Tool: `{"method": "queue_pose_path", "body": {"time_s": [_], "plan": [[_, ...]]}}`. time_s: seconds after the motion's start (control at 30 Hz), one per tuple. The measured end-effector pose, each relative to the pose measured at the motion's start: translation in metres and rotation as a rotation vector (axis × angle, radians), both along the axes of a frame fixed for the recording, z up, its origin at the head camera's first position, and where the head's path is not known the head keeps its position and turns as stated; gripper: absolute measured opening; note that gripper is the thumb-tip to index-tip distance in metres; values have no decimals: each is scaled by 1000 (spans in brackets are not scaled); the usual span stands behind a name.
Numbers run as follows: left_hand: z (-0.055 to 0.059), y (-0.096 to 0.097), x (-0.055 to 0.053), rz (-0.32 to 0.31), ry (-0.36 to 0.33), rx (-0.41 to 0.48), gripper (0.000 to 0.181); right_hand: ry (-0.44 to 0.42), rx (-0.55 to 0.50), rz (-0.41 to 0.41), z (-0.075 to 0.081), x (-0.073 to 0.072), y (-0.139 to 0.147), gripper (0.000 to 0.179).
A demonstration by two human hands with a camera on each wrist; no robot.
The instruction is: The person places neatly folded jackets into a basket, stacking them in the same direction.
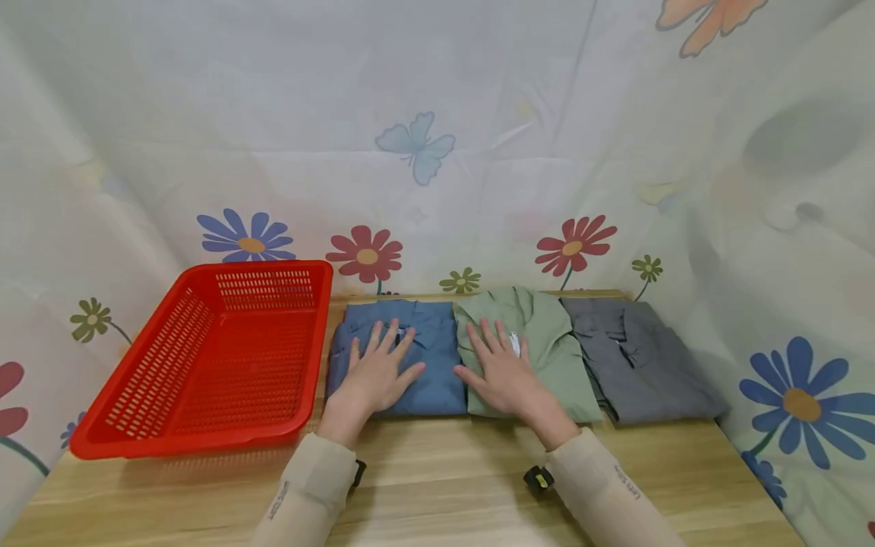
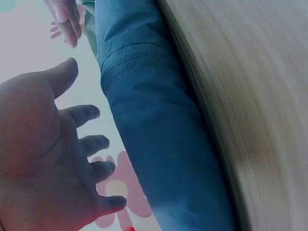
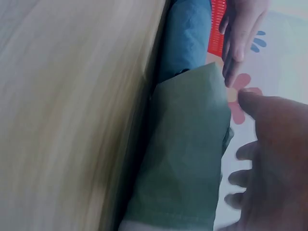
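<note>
Three folded garments lie side by side: a blue one (image 1: 437, 372), a light green one (image 1: 554, 342) and a dark grey one (image 1: 649, 372). Above the blue garment is my left hand (image 1: 376, 372), its fingers spread and straight; the left wrist view shows a gap between palm and cloth. My right hand (image 1: 506, 376) hovers likewise over the green garment, fingers spread, and the right wrist view shows it apart from the fabric. Neither hand holds anything. The green garment has a small white label (image 1: 515, 342) near its collar.
A red plastic basket (image 1: 317, 365) with perforated walls stands at the left of the wooden table (image 1: 437, 486), with nothing inside. Behind and at the sides hangs a pale cloth (image 1: 492, 197) printed with flowers and butterflies.
</note>
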State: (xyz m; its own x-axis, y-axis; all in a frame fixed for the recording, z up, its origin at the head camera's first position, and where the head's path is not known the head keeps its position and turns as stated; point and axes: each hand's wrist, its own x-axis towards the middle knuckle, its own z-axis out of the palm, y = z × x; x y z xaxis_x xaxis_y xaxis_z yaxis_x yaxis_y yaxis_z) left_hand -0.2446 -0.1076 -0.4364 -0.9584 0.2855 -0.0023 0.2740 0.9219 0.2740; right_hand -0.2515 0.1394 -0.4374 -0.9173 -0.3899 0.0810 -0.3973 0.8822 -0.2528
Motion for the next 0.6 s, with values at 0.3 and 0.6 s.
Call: {"method": "queue_pose_path", "body": {"time_s": [0.3,0.6], "plan": [[-3,13,-3,-2,16,133,70,87,-151,15,4,-6,15,69],[-5,27,-8,80,42,438,56,170,-231,-38,13,-14,44,47]]}}
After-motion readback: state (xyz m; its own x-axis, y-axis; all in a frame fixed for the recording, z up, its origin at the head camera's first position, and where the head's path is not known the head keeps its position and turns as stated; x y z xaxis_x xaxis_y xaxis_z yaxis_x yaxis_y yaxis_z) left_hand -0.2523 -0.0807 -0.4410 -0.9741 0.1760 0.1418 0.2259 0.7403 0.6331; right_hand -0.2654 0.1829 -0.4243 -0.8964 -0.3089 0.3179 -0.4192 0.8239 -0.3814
